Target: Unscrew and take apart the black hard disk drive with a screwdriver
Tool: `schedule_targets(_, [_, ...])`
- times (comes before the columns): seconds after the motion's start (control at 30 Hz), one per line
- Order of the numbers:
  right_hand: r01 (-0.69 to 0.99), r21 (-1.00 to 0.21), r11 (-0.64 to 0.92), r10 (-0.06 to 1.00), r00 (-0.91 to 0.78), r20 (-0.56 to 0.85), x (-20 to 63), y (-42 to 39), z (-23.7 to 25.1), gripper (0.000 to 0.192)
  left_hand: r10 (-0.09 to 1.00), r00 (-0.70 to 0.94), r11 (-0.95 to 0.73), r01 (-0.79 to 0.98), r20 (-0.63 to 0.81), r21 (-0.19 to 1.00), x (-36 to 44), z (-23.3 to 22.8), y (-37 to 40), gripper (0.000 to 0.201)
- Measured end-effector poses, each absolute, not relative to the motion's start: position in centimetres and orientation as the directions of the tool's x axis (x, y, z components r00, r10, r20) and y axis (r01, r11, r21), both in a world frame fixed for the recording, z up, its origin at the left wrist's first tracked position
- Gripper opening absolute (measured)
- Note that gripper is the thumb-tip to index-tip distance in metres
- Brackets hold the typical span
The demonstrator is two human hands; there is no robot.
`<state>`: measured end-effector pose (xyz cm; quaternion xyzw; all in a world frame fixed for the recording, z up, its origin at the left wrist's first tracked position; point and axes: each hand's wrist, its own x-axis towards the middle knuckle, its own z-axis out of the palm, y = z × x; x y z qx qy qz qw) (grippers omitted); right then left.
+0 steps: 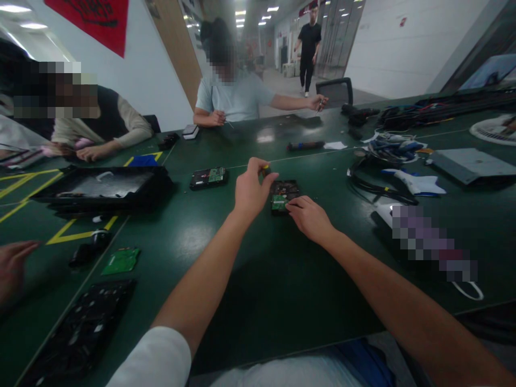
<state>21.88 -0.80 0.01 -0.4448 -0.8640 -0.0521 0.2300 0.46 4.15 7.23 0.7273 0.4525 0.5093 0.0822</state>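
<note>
A hard drive (281,206) lies on the green table before me, its green circuit board facing up. My left hand (253,185) is closed above its left edge, fingers and thumb pinching what looks like a small screwdriver (265,168) with a yellow end. Most of that tool is hidden by the fingers, and its tip cannot be made out. From the right, my right hand (309,216) grips the near right side of the drive, fingertips on the board's edge. A second hard drive (208,178) rests farther left, apart from both hands.
Left stand black trays (105,185); nearer are a loose green circuit board (121,260) and a black slab-like part (86,328). Cables (389,148), a grey metal box (473,165) and a pouch (433,242) lie right. Co-workers sit opposite; a co-worker's hand (16,266) enters at left.
</note>
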Motion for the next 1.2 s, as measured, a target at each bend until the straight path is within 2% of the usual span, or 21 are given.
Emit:
schedule_targets(0.13, [0.790,-0.115,0.602,0.746,-0.505,0.434,21.97,-0.64,-0.08,0.028,0.685,0.142,-0.618,0.633,0.714,0.467,0.53,7.91,3.77,0.022])
schedule_targets(0.33, [0.802,-0.088,0.591,0.753,-0.509,0.418,21.91,-0.65,-0.02,0.029,0.703,0.189,-0.579,0.712,0.685,0.397,0.82,8.03,3.33,0.031])
schedule_targets(0.53, [0.794,-0.104,0.599,0.750,-0.510,0.422,21.93,-0.73,0.10,0.028,0.737,0.129,-0.528,0.722,0.663,0.447,0.82,7.53,3.49,0.039])
schedule_targets(0.7, [0.795,-0.133,0.592,0.755,-0.489,0.437,21.93,-0.71,-0.07,0.030,0.741,0.112,-0.570,0.627,0.662,0.531,0.64,7.42,3.89,0.035])
schedule_targets(0.83, [0.796,-0.131,0.591,0.755,-0.488,0.438,21.90,-0.77,-0.02,0.031,0.706,0.172,-0.624,0.609,0.687,0.489,0.49,7.65,3.96,0.026])
schedule_targets(1.03, [0.800,-0.108,0.590,0.755,-0.499,0.426,21.87,-0.82,0.16,0.030,0.695,0.207,-0.605,0.687,0.689,0.404,0.60,8.14,3.42,0.032])
schedule_targets(1.2, [0.804,-0.112,0.584,0.754,-0.486,0.442,21.88,-0.66,-0.19,0.030,0.744,0.131,-0.551,0.675,0.655,0.491,0.90,7.91,3.39,0.021])
